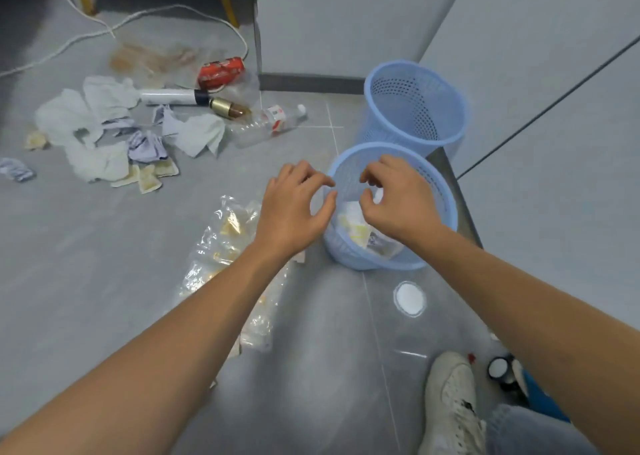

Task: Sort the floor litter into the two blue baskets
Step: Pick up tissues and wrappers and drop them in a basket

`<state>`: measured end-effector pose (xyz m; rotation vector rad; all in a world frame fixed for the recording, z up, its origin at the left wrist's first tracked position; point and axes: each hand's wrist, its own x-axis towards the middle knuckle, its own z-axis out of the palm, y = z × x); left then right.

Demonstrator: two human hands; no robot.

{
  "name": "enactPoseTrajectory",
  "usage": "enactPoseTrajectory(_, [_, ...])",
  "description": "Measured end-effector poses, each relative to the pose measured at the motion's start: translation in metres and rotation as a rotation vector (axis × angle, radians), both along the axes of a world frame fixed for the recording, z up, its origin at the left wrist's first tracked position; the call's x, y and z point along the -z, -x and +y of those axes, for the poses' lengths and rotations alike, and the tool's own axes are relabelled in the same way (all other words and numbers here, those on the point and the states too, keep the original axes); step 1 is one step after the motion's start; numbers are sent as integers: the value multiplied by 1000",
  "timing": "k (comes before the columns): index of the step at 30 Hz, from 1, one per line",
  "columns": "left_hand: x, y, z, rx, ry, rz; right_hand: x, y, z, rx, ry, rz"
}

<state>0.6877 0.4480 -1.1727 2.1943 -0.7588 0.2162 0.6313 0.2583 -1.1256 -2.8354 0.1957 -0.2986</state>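
Note:
Two blue mesh baskets stand against the wall. The near basket [446,208] holds crumpled paper and wrappers; the far basket [415,108] looks empty. My left hand [294,208] hovers at the near basket's left rim and my right hand [394,201] hangs over its opening. Both have loosely curled fingers and hold nothing. Litter lies on the floor to the left: white tissues [104,108], a red can [221,72], a clear plastic bottle [266,123], a white tube [173,96], a gold-brown bottle [228,108] and a clear plastic bag [221,243] under my left forearm.
A white cable [104,32] snakes across the floor near a cabinet's legs at the top left. A white lid [409,298] lies on the tiles in front of the near basket. My white shoe [450,399] is at the bottom right, beside small containers.

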Motion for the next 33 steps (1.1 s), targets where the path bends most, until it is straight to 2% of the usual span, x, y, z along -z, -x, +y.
enactPoseTrajectory(5, [47, 18, 93, -211, 16, 139, 35, -16, 102, -171, -168, -86])
enactPoseTrajectory(13, [126, 106, 200, -454, -60, 371, 140, 37, 212, -431, -272, 154])
enactPoseTrajectory(17, [150, 164, 224, -561, -153, 393, 178, 71, 227, -586, -244, 264])
enactPoseTrajectory(22, [157, 224, 217, -734, -271, 509, 204, 92, 225, -702, -119, 351])
enactPoseTrajectory(27, [166, 250, 209, -698, -352, 565, 215, 92, 219, -739, -74, 363])
enactPoseTrajectory(30, [173, 245, 204, -665, -411, 518, 217, 90, 218, -737, -104, 363])
enactPoseTrajectory(33, [180, 235, 202, -644, -359, 486, 218, 88, 217, -742, -151, 368])
